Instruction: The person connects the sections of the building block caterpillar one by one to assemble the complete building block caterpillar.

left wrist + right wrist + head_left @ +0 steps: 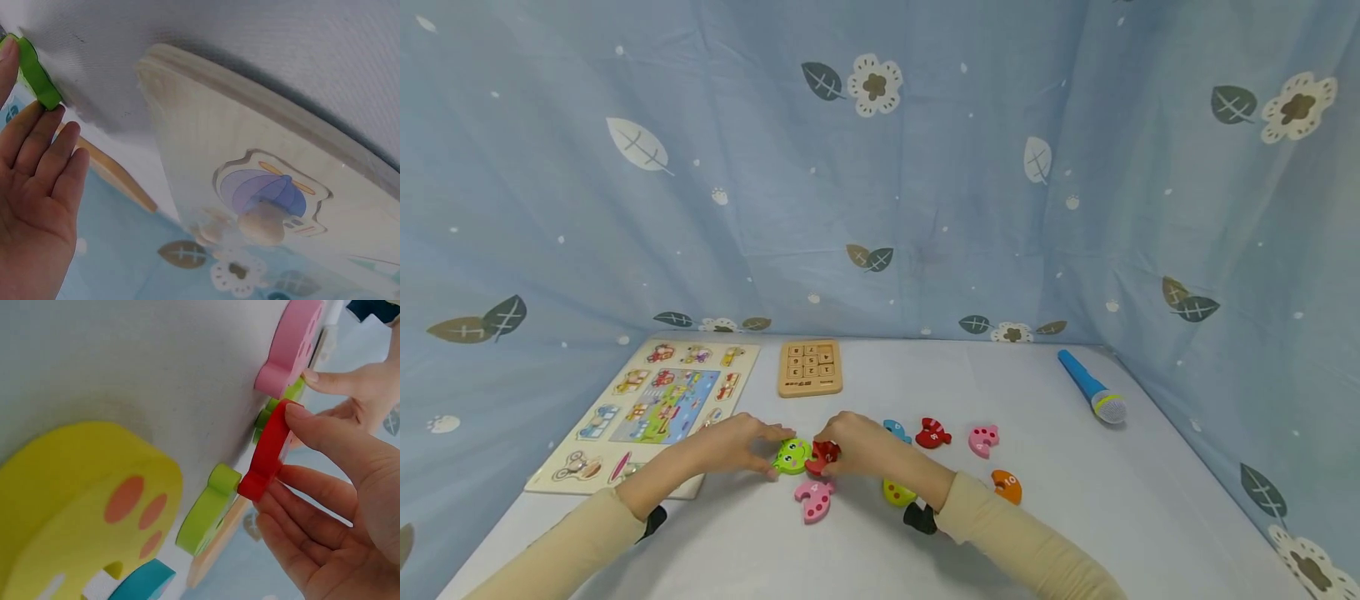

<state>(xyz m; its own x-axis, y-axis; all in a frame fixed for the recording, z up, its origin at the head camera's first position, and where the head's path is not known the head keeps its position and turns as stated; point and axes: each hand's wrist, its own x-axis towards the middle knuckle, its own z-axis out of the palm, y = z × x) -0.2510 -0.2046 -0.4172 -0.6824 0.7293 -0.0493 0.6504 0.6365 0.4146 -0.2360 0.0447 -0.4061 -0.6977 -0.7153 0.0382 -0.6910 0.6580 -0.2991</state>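
My left hand (730, 443) pinches a green smiling-face puzzle piece (792, 457) between thumb and fingers. In the left wrist view only the green edge (39, 75) shows, at the fingertips. Right beside it, my right hand (867, 446) holds a red puzzle piece (270, 450) by its edges, thumb on one side and fingers on the other. The red piece is close against the green face in the head view. A pink spotted piece (815, 501) lies just below them on the table. A light green piece (209, 509) stands out near my right fingers in the right wrist view.
Around my right forearm lie yellow (898, 493), blue (897, 430), red (933, 433), pink (983, 441) and orange (1007, 487) pieces. A knobbed picture board (568, 454) is at left, a wooden number puzzle (810, 388) behind, a blue microphone (1090, 385) at far right.
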